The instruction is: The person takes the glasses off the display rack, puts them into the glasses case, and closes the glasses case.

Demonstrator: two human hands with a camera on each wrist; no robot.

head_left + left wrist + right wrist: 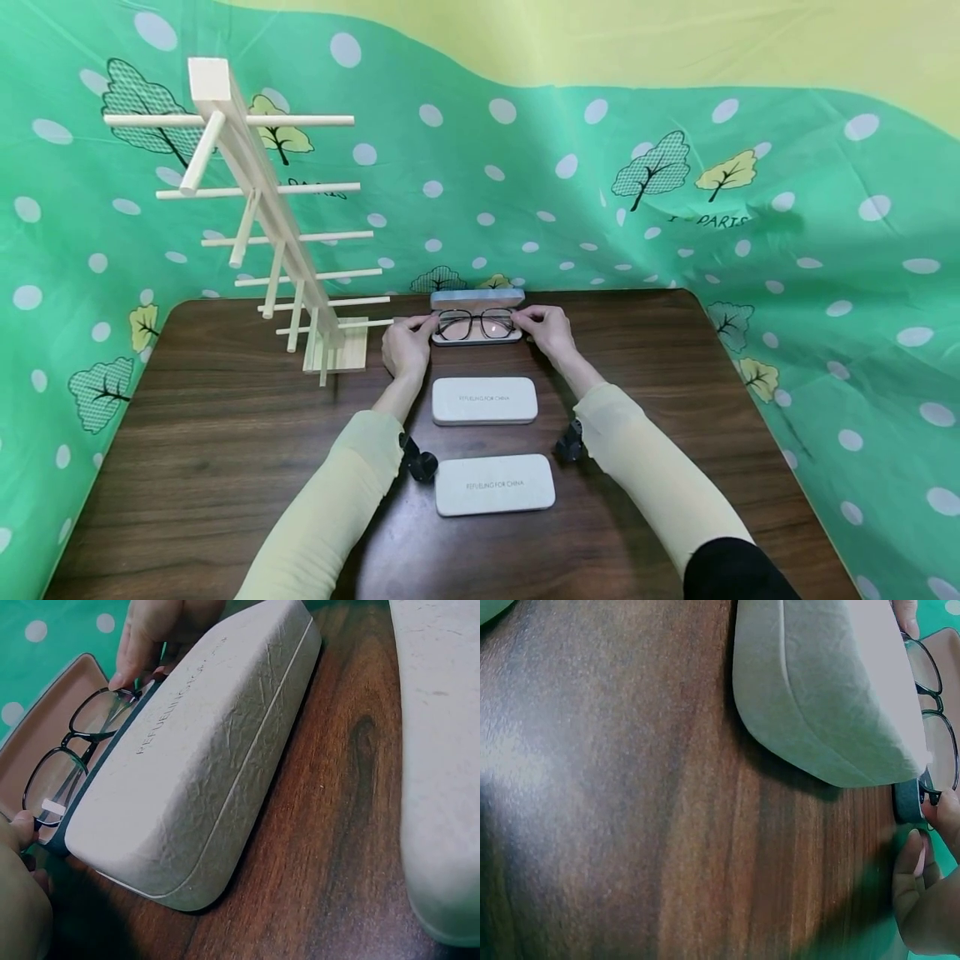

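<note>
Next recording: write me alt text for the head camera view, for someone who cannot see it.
Two hands, left hand and right hand, hold the ends of black-framed glasses lying in an open case at the far side of a dark wooden table. Two closed grey cases lie nearer; a wooden rack stands left.

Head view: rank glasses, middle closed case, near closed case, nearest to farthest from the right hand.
1. Glasses, in the open case at the table's far side; the right hand holds their end.
2. Middle closed case, toward the person and left of that hand.
3. Near closed case, closest to the person, farthest from the hand.
</note>
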